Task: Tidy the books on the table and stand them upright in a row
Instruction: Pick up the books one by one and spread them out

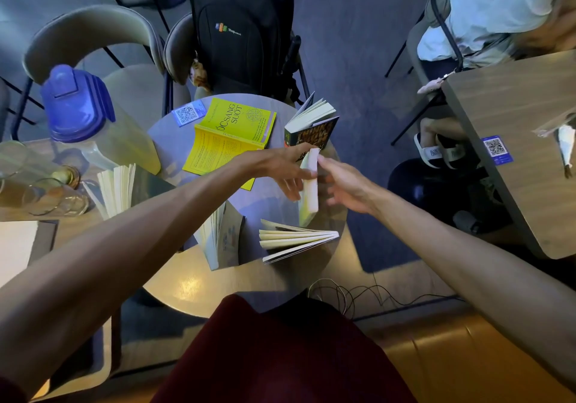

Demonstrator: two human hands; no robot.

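A view from above a small round counter [193,284] scattered with books. Both bare hands meet at about two o'clock on the counter, on either side of a pale closed book [310,181] standing on its edge. The left hand [280,169] reaches across from nine o'clock, its fingers [291,189] wrapped against the book's left face; the right hand [346,184] comes in from four o'clock, its fingers [324,162] spread and pressed against the right face. Just beyond, at one o'clock, a dark book [314,128] stands fanned open. A yellow book [230,136] lies open and face down at twelve o'clock. Toward five o'clock a white-paged book [296,240] lies fanned open, and beside it at six o'clock another book [221,240] stands with its pages parted. A further open book [117,189] stands at nine o'clock, near a bottle with a blue lid [78,106].
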